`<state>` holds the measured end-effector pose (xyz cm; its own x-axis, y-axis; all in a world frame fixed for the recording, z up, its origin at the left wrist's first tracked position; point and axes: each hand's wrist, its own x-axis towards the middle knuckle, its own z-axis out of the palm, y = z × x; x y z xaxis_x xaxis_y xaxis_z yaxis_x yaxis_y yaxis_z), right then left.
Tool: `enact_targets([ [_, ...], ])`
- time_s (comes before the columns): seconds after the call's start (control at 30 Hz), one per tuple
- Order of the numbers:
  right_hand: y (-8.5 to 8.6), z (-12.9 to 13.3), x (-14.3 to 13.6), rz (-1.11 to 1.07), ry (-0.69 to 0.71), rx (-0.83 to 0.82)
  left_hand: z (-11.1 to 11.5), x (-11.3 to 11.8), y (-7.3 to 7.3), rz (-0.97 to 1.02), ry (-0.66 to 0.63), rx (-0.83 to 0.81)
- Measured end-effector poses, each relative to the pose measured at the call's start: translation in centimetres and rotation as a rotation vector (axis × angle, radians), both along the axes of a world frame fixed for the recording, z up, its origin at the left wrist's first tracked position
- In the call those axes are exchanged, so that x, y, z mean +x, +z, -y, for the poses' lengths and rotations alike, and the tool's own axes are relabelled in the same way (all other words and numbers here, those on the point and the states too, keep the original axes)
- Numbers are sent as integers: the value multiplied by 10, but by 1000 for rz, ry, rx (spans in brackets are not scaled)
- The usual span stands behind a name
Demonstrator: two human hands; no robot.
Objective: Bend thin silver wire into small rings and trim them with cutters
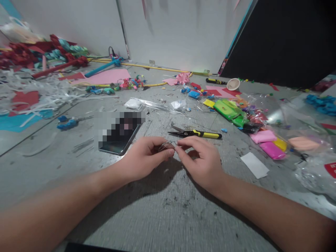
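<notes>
Between my two hands is a small piece of thin, bent silvery wire (166, 144). My left hand (147, 155) pinches it between thumb and forefinger. On the other side, the thumb and forefinger of my right hand (201, 157) close on the wire's right end. The fingertips nearly meet, so part of the wire is hidden. Just beyond my hands lie long-nose pliers (195, 133) with yellow and black handles. A smartphone (119, 134) lies to the left of my left hand, its screen partly blurred out.
Straight wires (160, 106) in clear wrapping lie behind the pliers. Bright clay packets (228, 109) and a white paper slip (254, 164) are at right, near a clear plastic bottle (315, 175). White paper strips (49, 91) and red crepe paper (18, 56) are heaped at left.
</notes>
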<state>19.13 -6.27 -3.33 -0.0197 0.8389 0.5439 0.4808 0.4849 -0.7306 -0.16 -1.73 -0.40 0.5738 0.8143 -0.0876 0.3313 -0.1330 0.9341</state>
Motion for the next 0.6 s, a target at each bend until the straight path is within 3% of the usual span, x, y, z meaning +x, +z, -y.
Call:
enact_targets([
  [0.43,-5,-5,-2,-207,49,-310,-1,3,0,-112,-8,170],
  [0.6,-3,-3,-5,-188,62,-279,-1,4,0,-89,-5,157],
])
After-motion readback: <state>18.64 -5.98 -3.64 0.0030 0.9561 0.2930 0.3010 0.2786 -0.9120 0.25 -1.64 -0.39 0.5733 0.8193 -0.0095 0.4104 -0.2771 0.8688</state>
